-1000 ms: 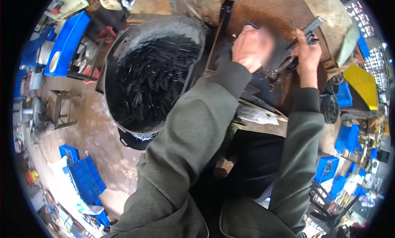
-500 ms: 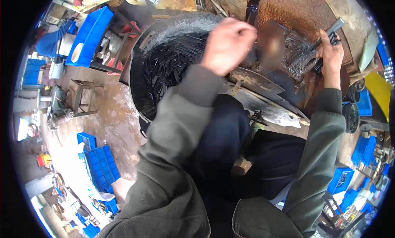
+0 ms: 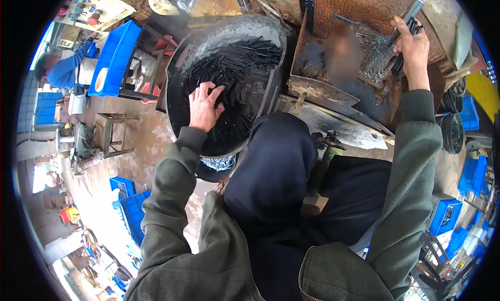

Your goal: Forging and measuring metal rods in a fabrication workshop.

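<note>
My left hand (image 3: pixel 204 107) reaches down into a large round dark tub (image 3: pixel 172 92), its fingers apart over a heap of thin black strips (image 3: pixel 234 64). Whether a fingertip touches a strip I cannot tell. At the right, my right hand (image 3: pixel 414 48) is closed round a grey metal bar-like tool (image 3: pixel 414 8), with dark ribbed parts showing by the fingers. The hand is above a grimy metal tray (image 3: pixel 325 90) with wet dark grit (image 3: pixel 376 48) in it. A blurred brown oval (image 3: pixel 342 56) covers the tray's middle.
Behind the tray hangs a wet brown sheet (image 3: pixel 359 4). A blue crate (image 3: pixel 117 56) rests on a stand at the left, near a person in blue (image 3: pixel 67 72). A wooden stool (image 3: pixel 115 134) is on the floor. Black round containers (image 3: pixel 452 134) stand at far right.
My left hand has moved left from beside the tray, down into the tub, and its fingers have spread from a fist-like curl. My right hand still grips the tool.
</note>
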The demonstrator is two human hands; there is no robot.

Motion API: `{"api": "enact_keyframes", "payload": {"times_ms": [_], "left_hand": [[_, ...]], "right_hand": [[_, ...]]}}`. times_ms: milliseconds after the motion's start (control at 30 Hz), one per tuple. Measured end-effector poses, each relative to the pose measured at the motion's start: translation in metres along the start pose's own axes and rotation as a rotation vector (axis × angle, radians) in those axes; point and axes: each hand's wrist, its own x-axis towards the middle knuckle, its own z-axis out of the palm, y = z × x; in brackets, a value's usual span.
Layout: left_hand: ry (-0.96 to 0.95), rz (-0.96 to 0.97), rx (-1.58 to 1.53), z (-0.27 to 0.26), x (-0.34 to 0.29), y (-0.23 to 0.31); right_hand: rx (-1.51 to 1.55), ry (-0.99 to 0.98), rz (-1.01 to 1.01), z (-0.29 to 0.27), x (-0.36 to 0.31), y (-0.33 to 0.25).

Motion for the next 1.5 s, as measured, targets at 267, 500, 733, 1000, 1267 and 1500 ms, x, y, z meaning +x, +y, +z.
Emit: {"api": "enact_keyframes", "payload": {"times_ms": [267, 500, 733, 1000, 1267, 1500], "left_hand": [[0.065, 0.183, 0.052, 0.008, 0.016, -0.009], [0.097, 0.377, -0.063, 0.003, 0.037, -0.007], [0.392, -0.189, -1.048, -0.001, 0.049, -0.005], [-0.107, -0.227, -0.714, -0.029, 0.002, 0.0], [-0.367, 0.068, -0.195, -0.017, -0.009, 0.001], [-0.441, 0.198, -0.116, -0.012, 0.005, -0.011]], "right_hand": [[-0.021, 0.027, 0.003, 0.003, 0.002, 0.001], [0.013, 0.01, -0.015, 0.001, 0.001, 0.003], [0.028, -0.007, 0.0, 0.001, 0.003, 0.003], [0.027, -0.013, 0.0, 0.0, 0.003, 0.005], [0.029, -0.012, 0.004, -0.002, 0.005, 0.007], [0.008, -0.003, 0.026, -0.001, 0.005, 0.003]]}}
